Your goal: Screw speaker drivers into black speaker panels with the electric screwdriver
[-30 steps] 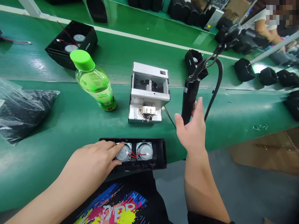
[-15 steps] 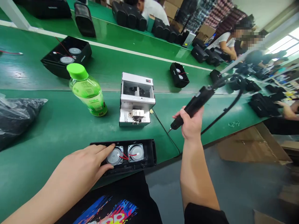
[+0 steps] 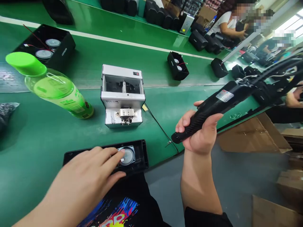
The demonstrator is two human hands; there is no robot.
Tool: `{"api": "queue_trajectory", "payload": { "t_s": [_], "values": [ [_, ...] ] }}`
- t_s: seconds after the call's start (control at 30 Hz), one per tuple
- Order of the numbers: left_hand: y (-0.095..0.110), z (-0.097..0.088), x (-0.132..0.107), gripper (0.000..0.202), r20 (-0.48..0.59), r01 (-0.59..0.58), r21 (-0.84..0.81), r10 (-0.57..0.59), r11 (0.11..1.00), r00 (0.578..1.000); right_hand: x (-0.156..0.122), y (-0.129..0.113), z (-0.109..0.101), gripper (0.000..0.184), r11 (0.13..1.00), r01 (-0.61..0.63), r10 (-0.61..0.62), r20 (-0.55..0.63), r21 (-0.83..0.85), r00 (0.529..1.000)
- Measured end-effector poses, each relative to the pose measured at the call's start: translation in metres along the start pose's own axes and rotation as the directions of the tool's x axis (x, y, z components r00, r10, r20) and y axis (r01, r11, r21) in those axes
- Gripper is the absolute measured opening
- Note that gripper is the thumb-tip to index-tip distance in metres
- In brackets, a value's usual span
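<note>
My right hand (image 3: 201,137) grips a black electric screwdriver (image 3: 216,102), its bit pointing down and left and its cable running off at the upper right. At the front edge of the green table lies a long black speaker housing (image 3: 142,154), its open side up. One round speaker driver (image 3: 129,156) shows in it; my left hand (image 3: 87,173) covers the rest. The left fingers are stretched across the housing, with the thumb apart from them. The fingertips are at the driver's edge, by a small white connector (image 3: 122,160).
Behind the housing stands a grey-white machine (image 3: 123,105), with a green-capped bottle (image 3: 62,91) to its left. Black housings with drivers (image 3: 59,52) stand farther back. A black cable (image 3: 158,121) crosses the table. Cardboard (image 3: 251,138) lies at the right. A co-worker (image 3: 228,25) sits across.
My left hand has slid right along the housing, from the left driver to the other one, covering the red wires. The screwdriver is closer to the camera. The whole view has shifted.
</note>
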State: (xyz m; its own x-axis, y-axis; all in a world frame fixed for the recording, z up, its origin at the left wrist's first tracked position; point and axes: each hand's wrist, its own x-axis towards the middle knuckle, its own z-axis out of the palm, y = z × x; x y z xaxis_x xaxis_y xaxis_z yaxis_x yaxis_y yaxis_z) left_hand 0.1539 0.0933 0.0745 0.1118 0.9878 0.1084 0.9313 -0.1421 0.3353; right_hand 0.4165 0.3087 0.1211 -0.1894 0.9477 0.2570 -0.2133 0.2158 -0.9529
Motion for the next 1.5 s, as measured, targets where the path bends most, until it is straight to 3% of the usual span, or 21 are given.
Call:
{"api": "queue_trajectory", "payload": {
  "t_s": [0.1, 0.23, 0.4, 0.53, 0.73, 0.97, 1.07, 1.17, 1.3, 1.37, 1.5],
  "values": [
    [0.015, 0.01, 0.024, 0.046, 0.109, -0.097, 0.149, 0.082, 0.984, 0.991, -0.005, 0.007, 0.003, 0.061, 1.0, 0.004, -0.003, 0.02, -0.011, 1.0],
    [0.011, 0.015, 0.032, 0.04, 0.192, -0.132, 0.155, 0.101, 0.979, 0.976, -0.013, 0.009, 0.002, 0.062, 1.0, -0.003, 0.003, 0.064, -0.002, 0.998],
    [0.006, 0.012, 0.032, 0.036, 0.12, -0.193, 0.179, 0.174, 0.965, 0.977, -0.013, 0.008, -0.003, 0.061, 0.999, 0.002, -0.005, 0.081, 0.041, 0.997],
    [0.009, 0.012, 0.034, 0.044, 0.074, -0.208, 0.214, 0.196, 0.955, 0.978, -0.01, 0.01, -0.004, 0.06, 0.999, -0.003, 0.0, 0.072, 0.037, 0.997],
    [0.009, 0.011, 0.032, 0.04, 0.099, -0.206, 0.224, 0.188, 0.952, 0.977, -0.011, 0.011, -0.003, 0.068, 0.998, -0.013, 0.007, 0.091, 0.067, 0.996],
    [0.01, 0.018, 0.028, 0.041, 0.171, -0.145, 0.23, 0.107, 0.962, 0.979, -0.007, 0.003, 0.004, 0.061, 0.999, -0.012, 0.011, 0.026, 0.034, 1.0],
    [0.016, 0.018, 0.031, 0.042, 0.264, -0.055, 0.213, -0.003, 0.976, 0.965, 0.001, -0.006, 0.015, 0.066, 0.998, 0.031, -0.031, 0.008, 0.056, 0.999],
    [0.023, 0.016, 0.035, 0.046, 0.402, 0.055, 0.164, -0.118, 0.985, 0.908, 0.011, -0.023, 0.033, 0.073, 0.987, 0.086, -0.092, 0.04, 0.134, 0.995],
    [0.025, 0.016, 0.037, 0.052, 0.46, 0.146, 0.081, -0.167, 0.986, 0.872, 0.023, -0.046, 0.069, 0.067, 0.976, -0.027, 0.001, 0.116, 0.218, 0.993],
    [0.025, 0.017, 0.037, 0.054, 0.457, 0.16, 0.038, -0.16, 0.986, 0.875, 0.027, -0.045, 0.09, 0.068, 0.966, -0.012, -0.031, 0.163, 0.257, 0.986],
    [0.024, 0.018, 0.041, 0.06, 0.451, 0.192, -0.025, -0.16, 0.981, 0.878, 0.029, -0.016, 0.13, 0.08, 0.928, 0.173, -0.256, 0.226, 0.331, 0.94]
  ]
}}
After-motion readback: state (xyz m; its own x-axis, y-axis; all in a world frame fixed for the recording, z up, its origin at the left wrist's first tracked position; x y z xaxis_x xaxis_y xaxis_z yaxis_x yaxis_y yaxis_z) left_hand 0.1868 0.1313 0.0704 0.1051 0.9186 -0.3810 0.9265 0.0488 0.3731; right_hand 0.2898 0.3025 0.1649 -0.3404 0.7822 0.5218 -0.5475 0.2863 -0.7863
